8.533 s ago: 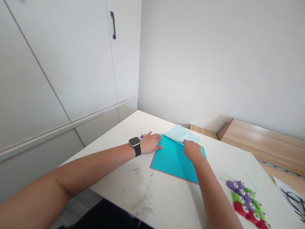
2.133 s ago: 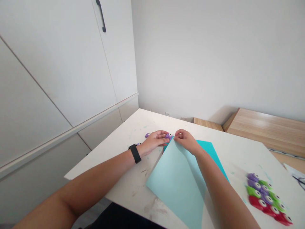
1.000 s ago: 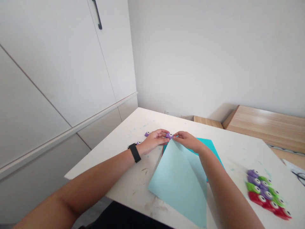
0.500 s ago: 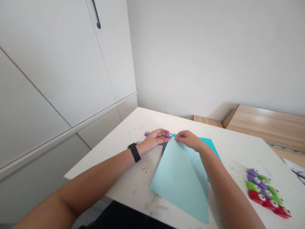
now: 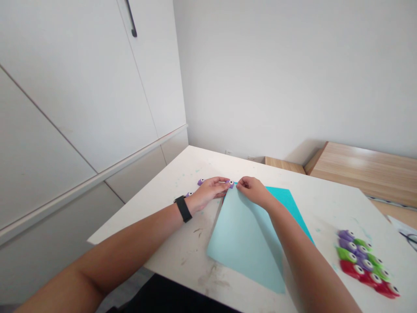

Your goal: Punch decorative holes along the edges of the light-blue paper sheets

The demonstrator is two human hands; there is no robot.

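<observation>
My left hand (image 5: pixel 210 192), with a black band on the wrist, is closed on a purple clip (image 5: pixel 231 184) that has a round white eye. The clip sits at the far left corner of a light blue sheet of paper (image 5: pixel 243 243). My right hand (image 5: pixel 253 191) pinches the same sheet's far edge, just right of the clip. Under the light sheet lies a darker turquoise sheet (image 5: pixel 289 204), partly covered by it and by my right arm. Whether the clip's jaws grip the paper cannot be made out.
Two more purple clips (image 5: pixel 201 181) lie left of my left hand, one partly behind the wrist. Several purple, green and red eyed clips (image 5: pixel 365 263) are grouped at the right of the white table (image 5: pixel 176 243). White cabinets (image 5: pixel 81 108) stand at the left.
My right hand has moved slightly left, closer to the clip. The near end of the light blue sheet has shifted a little away from me. My left hand stays on the purple clip.
</observation>
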